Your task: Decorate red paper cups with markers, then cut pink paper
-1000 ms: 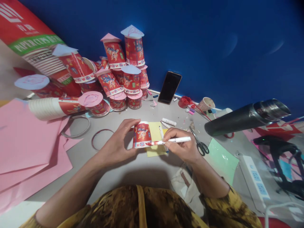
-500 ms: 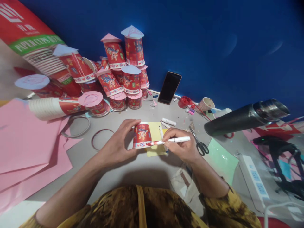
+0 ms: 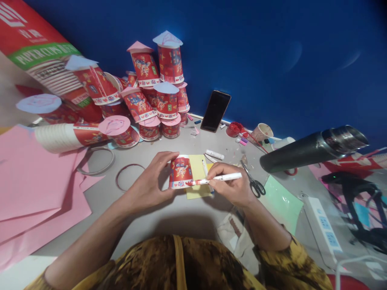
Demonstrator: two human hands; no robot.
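Left hand (image 3: 148, 185): fingers wrapped around a red paper cup (image 3: 180, 172), pressing it down on the surface, centre, toward the near edge.
Right hand (image 3: 232, 187): fingers pinching a white marker pen (image 3: 217, 178), its tip at the cup's lower rim.
Under the cup: yellow paper (image 3: 198, 192).
Step in hand: apparently marking around the rim; this calls for a pinned cup and a tip hugging the rim.
Just right: scissors (image 3: 254, 183).
Far edge: phone (image 3: 215, 111), stacked cups (image 3: 151, 96).
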